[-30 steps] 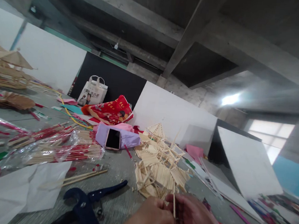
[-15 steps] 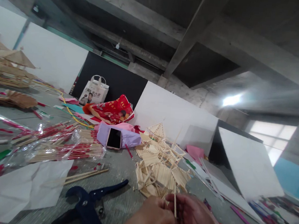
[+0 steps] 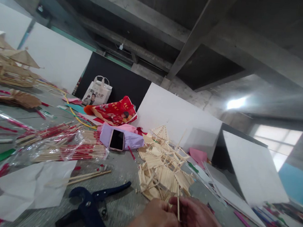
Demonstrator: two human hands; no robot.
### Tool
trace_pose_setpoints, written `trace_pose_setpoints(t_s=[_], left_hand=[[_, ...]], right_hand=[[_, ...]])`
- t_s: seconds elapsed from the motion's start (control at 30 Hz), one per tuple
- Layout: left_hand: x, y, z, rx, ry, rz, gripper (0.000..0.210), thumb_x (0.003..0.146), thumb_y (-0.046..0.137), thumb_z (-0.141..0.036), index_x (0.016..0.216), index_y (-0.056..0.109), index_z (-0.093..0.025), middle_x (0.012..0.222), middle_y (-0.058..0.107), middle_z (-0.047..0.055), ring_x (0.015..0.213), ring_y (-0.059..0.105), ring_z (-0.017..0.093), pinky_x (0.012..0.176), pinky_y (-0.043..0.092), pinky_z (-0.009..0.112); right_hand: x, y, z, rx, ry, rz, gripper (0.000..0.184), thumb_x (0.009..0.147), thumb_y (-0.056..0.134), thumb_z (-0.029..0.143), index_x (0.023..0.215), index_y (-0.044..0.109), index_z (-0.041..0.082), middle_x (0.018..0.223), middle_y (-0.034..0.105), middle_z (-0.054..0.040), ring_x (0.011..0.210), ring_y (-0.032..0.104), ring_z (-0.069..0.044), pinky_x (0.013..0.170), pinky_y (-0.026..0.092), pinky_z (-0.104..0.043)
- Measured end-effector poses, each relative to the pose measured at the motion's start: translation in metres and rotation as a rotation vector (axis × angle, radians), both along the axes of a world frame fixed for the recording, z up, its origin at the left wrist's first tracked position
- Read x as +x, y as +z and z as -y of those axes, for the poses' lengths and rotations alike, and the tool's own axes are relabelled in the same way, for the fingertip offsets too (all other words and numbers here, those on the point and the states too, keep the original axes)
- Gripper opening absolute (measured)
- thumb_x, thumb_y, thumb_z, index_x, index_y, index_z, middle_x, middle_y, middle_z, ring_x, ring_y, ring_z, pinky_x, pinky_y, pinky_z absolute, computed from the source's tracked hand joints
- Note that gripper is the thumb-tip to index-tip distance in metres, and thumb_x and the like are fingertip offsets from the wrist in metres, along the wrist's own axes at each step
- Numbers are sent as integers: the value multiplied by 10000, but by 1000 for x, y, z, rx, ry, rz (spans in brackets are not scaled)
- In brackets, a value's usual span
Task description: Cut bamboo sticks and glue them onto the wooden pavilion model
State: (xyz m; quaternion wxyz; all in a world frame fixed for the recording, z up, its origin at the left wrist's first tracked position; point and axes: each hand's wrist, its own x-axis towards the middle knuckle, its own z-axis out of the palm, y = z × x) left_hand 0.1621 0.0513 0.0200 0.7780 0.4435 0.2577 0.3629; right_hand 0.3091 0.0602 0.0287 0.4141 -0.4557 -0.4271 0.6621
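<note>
At the bottom of the view, a thin wooden stick stands nearly upright between my hands. My left hand is closed, thumb and fingers pinching the stick. From the other side, the fingers of my right hand curl around the same stick; some fingertips are hidden. Just beyond the hands lies a pile of small models and panels made of wooden sticks, with a pointed roof at its back. To the left of my left hand rests a dark blue pipe cutter, its handles apart.
Bundled sticks in clear and red wrapping and white paper lie at left. A phone rests on purple paper. Farther back are a red bag, a white tote bag and wooden pavilion models. White boards lean at right.
The view has shifted slightly, so the scene sits a little farther right. Both hands keep nearly the same pose around the stick.
</note>
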Motion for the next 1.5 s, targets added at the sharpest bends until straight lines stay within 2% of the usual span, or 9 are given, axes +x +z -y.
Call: trace_pose_setpoints(t_s=[0.1,0.3,0.57,0.8,1.03,1.17,1.33,1.5], left_hand=[[-1,4,3,-54,77,-54,156,460,418,-21,427,513,-141,374,499,-18,325,455,77,355,320,174],[3,3,2,-72,90,-57,147,486,475,-16,405,508,-134,358,494,-2,314,461,94,358,332,191],[2,0,3,-51,69,0,123,451,457,-22,430,518,-127,354,480,-13,302,442,81,359,340,189],[3,2,4,-82,106,7,139,455,438,-14,443,500,-137,364,471,-30,311,447,77,370,330,184],[6,-6,-2,-63,71,-12,122,426,418,-37,394,484,-134,344,499,19,276,451,100,316,327,192],[7,-9,-3,-60,77,16,110,403,410,-57,383,467,-149,327,488,2,276,449,96,305,339,185],[6,-8,-2,-58,83,12,107,416,439,-47,409,504,-132,331,472,-11,265,421,76,298,329,175],[4,-8,-1,-46,65,40,80,457,488,-54,439,515,-126,351,492,-2,295,460,91,309,342,173]], right_hand=[[-1,1,0,1,10,7,203,799,550,284,839,668,123,714,660,-69,631,596,-151,587,431,-257],[-4,6,3,-1,-29,34,201,754,601,300,823,671,125,728,665,-75,676,610,-164,618,440,-261],[-5,8,5,7,-30,51,225,742,617,319,834,669,120,740,666,-75,696,615,-174,633,452,-275],[-6,8,3,-15,-29,24,217,724,631,306,821,672,116,717,668,-71,658,615,-165,614,456,-266],[-7,8,5,5,-37,34,236,759,598,298,858,669,96,788,675,-106,717,621,-189,652,458,-291],[-7,8,6,-8,-27,26,246,757,598,292,877,666,88,804,675,-111,735,621,-196,671,457,-299],[-7,10,6,9,-13,19,253,774,581,298,881,663,83,839,674,-126,747,616,-200,679,449,-304],[-6,10,6,-6,-9,0,239,771,585,283,874,668,85,777,669,-104,731,613,-196,672,442,-298]])
